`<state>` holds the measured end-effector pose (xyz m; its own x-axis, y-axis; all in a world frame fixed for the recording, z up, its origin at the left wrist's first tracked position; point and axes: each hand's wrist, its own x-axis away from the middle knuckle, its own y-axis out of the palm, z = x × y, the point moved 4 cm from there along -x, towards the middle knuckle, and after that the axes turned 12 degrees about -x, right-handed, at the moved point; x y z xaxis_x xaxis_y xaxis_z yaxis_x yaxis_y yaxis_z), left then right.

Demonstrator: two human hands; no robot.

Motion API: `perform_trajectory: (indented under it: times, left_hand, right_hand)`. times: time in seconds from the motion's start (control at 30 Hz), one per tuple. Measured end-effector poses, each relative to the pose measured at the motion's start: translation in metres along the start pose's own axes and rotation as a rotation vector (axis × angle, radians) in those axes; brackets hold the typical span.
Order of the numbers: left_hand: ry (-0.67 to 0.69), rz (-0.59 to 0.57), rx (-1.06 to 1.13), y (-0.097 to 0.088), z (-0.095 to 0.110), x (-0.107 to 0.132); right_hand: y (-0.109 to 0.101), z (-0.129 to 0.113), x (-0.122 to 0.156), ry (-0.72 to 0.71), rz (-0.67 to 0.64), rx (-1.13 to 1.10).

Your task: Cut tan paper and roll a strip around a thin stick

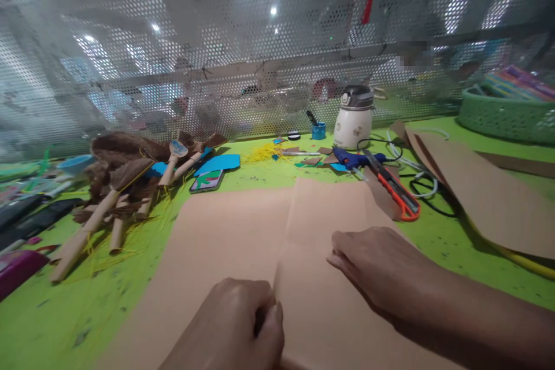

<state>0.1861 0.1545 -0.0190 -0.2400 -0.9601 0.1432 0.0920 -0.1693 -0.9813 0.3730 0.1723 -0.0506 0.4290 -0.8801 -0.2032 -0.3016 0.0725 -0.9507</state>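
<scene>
A large sheet of tan craft paper (pixel 225 237) lies on the green table, folded over along a crease down its middle. My left hand (pixel 236 324) is closed in a pinch on the paper's fold near the front edge. My right hand (pixel 377 269) lies flat on the folded-over right flap (pixel 329 208), fingers pressed together and pointing left toward the crease.
An orange box cutter (pixel 396 191) and a blue glue gun (pixel 353 159) lie behind the paper. A white jar (pixel 353 118) stands at the mesh wall. Brown paper brooms (pixel 125 185) pile at the left, more brown card (pixel 481 191) and a green basket (pixel 507 113) at the right.
</scene>
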Motion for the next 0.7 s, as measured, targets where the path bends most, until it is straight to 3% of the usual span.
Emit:
perform_trajectory:
  times: [0.2,0.27,0.37,0.5,0.57,0.7]
  left_hand:
    - [0.026,0.079,-0.13,-0.005,0.001,0.006]
    - [0.131,0.173,-0.182,-0.011,0.005,0.007]
    - [0.418,0.297,-0.185,-0.018,0.024,0.011]
    - [0.775,0.223,-0.152,-0.009,0.056,0.025]
    - [0.822,0.196,-0.164,-0.002,0.064,0.037]
    - [0.821,0.266,-0.229,0.007,0.065,0.063]
  right_hand:
    - [0.0,-0.004,0.0,-0.044,-0.046,0.039]
    - [-0.003,-0.006,0.0,-0.038,-0.059,0.053]
    - [-0.006,-0.007,0.0,-0.025,-0.079,0.072]
    - [-0.008,-0.009,-0.001,-0.042,-0.106,0.096]
    - [-0.01,-0.011,0.0,-0.042,-0.115,0.122]
    - [-0.015,-0.014,0.002,-0.044,-0.137,0.155]
